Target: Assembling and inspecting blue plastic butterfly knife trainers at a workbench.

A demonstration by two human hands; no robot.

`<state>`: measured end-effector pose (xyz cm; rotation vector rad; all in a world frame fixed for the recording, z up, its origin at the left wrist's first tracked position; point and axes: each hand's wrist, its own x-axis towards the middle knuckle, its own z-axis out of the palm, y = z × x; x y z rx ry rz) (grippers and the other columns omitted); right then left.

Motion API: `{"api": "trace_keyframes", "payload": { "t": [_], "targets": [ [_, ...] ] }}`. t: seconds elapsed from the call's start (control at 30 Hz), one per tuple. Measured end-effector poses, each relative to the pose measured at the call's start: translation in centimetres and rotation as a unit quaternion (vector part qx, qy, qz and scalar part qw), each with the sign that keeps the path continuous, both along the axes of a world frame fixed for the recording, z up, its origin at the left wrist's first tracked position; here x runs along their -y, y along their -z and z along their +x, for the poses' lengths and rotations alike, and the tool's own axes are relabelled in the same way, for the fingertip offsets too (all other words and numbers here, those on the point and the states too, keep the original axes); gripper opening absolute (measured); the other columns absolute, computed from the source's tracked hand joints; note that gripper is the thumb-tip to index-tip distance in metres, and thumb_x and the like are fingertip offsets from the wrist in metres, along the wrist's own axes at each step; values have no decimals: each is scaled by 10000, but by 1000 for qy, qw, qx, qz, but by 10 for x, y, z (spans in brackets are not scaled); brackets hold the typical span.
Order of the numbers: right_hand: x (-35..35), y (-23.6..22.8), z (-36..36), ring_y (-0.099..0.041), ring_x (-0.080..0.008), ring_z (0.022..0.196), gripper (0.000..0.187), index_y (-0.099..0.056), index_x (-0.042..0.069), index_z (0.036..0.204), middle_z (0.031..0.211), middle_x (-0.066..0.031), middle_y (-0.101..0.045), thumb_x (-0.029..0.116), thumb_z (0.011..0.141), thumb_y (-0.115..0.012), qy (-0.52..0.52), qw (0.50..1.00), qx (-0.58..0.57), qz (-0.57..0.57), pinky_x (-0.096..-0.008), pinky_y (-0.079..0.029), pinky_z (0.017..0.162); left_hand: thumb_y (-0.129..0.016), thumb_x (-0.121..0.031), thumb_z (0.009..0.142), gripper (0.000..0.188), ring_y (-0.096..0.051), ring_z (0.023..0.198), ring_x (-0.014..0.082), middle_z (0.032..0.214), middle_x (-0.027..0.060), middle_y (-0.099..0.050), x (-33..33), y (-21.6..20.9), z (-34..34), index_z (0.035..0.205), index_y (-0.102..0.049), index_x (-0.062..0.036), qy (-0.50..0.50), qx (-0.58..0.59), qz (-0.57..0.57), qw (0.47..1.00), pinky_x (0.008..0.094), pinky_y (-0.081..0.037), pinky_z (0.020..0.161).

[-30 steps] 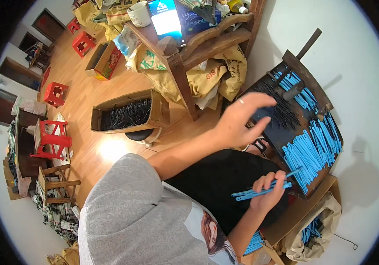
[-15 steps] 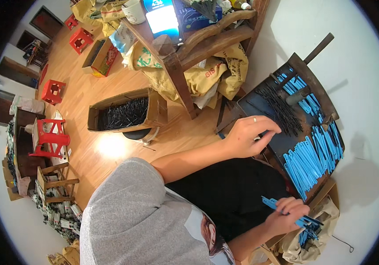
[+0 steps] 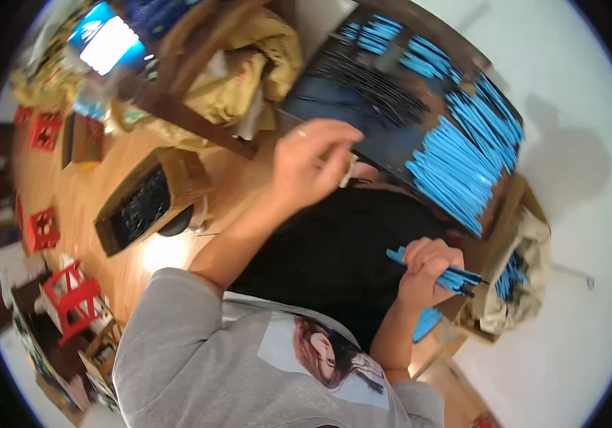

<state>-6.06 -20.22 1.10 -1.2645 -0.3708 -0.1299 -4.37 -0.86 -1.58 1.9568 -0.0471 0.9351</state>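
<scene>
Seen from above, a person in a grey sweatshirt sits over a dark lap, sorting slim blue sticks. At far left, a cardboard box [image 3: 145, 207] of dark sticks rests on the wooden floor, near red crates [image 3: 43, 228]. The left hand [image 3: 313, 167] hangs above the near edge of a dark tray [image 3: 334, 107], fingers curled loosely; motion blur makes it impossible to tell whether they pinch anything, though a small pale object shows just beside the fingertips. On the tray lie a fan of thin black sticks [image 3: 377, 89] and, further right, a thick row of blue sticks [image 3: 463, 164]. Lower right, the right hand [image 3: 427, 267] is closed around a small bundle of blue sticks [image 3: 456, 278], their ends jutting out both sides of the fist toward a cloth-lined box [image 3: 513, 285]. The sticks look light, thin and fairly stiff, likely smooth enough to slide out of a loose grip; holding the bundle near its middle, as here, seems the steadiest way to keep them aligned.
</scene>
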Motion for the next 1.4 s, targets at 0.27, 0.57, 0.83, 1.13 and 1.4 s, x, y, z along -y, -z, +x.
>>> {"api": "trace_keyframes", "payload": {
  "t": [0.27,0.57,0.83,1.13,1.4],
  "targets": [
    [26,-34,30,-443,-142,530,255,-447,3,601,582,-80,-447,104,832,-482,162,957,103,-216,-253,-372,509,-565,41,672,159,-578,724,219,775,66,-598,-20,-23,31,801,-586,-49,13,0,134,991,276,-461,617],
    [42,-43,70,-480,-114,615,78,-525,-35,738,719,-66,-563,29,766,-559,203,877,96,-424,-232,-403,601,-597,-48,659,174,-559,735,210,755,27,-593,-40,-25,38,828,-592,-90,53,-72,282,955,305,-460,607],
    [34,-45,94,-525,-214,645,163,-541,-47,815,777,-119,-561,59,716,-616,128,832,153,-517,-260,-413,621,-586,-75,675,137,-563,703,212,750,34,-590,-45,-26,43,810,-602,-97,69,-137,350,924,308,-454,584],
    [27,-54,101,-522,-299,685,210,-542,-54,830,778,-149,-548,75,686,-623,26,796,197,-572,-301,-414,647,-584,-19,719,94,-598,701,209,785,77,-604,-37,-43,47,812,-595,-28,60,-77,259,961,257,-470,618],
    [15,-47,115,-517,-311,703,190,-540,-50,810,774,-154,-542,60,676,-619,-55,782,196,-589,-316,-412,651,-552,38,763,80,-587,791,125,823,81,-609,13,-30,58,843,-547,41,137,-4,-80,987,218,-471,707]
  ]
}}
